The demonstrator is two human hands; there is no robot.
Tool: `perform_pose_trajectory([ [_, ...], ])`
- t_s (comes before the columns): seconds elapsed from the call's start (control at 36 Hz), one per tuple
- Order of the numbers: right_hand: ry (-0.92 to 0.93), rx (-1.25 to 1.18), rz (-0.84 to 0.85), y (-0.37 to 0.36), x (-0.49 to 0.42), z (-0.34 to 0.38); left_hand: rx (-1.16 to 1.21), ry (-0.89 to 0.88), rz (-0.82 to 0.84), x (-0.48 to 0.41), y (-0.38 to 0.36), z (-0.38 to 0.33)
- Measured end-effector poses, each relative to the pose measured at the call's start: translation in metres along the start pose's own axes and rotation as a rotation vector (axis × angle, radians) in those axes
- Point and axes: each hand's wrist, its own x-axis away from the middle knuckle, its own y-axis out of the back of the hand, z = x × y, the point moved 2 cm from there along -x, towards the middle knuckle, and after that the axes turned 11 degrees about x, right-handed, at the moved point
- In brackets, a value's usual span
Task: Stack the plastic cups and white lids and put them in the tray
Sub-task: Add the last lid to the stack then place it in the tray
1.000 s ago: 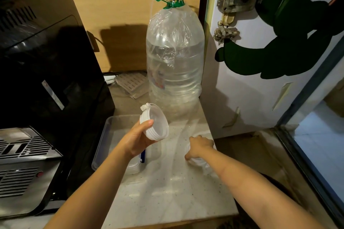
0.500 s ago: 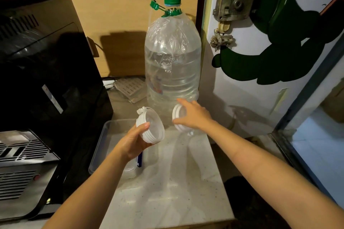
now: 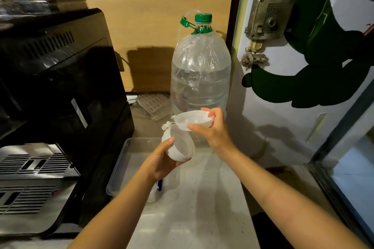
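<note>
My left hand point(image 3: 159, 162) grips a stack of white lids point(image 3: 179, 145), tilted, above the right side of the clear plastic tray point(image 3: 125, 153). My right hand point(image 3: 214, 129) holds a single white lid point(image 3: 193, 120) by its rim, flat side up, just above and to the right of the stack, nearly touching it. A small cup-like container with a blue mark point(image 3: 156, 188) sits in the tray's near right corner, mostly hidden by my left forearm.
A large clear water bottle point(image 3: 200, 79) with a green cap stands behind the hands. A black machine point(image 3: 56, 79) fills the left side beside the tray. A painted door point(image 3: 303, 66) with a metal lock borders the counter's right edge. Pale counter point(image 3: 202, 208) lies below.
My right hand picked a lid off the counter, lifted it and brought it left to the stack in my left hand. The left hand stayed over the tray.
</note>
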Motion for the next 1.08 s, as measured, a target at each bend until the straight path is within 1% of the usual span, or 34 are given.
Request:
perform_pose_trajectory([
  [0.14,-0.019,-0.131,0.065,-0.016,0.008,-0.009,0.043,-0.02,0.026,0.001,0.001,-0.003],
  [0.28,0.017,-0.164,0.124,-0.028,0.013,-0.018,0.075,-0.042,0.038,0.002,0.004,-0.005],
  [0.39,0.049,-0.121,0.174,-0.03,0.011,-0.021,0.1,-0.058,0.058,0.003,0.008,-0.007],
  [0.58,0.022,-0.062,0.292,-0.033,0.008,-0.028,0.138,-0.08,0.063,0.005,0.007,-0.008],
  [0.78,0.009,0.0,0.382,-0.032,0.003,-0.023,0.11,-0.075,0.05,0.006,0.005,-0.012],
  [1.08,0.018,0.113,0.438,-0.029,-0.006,-0.023,0.053,-0.059,0.009,0.0,0.006,-0.016],
])
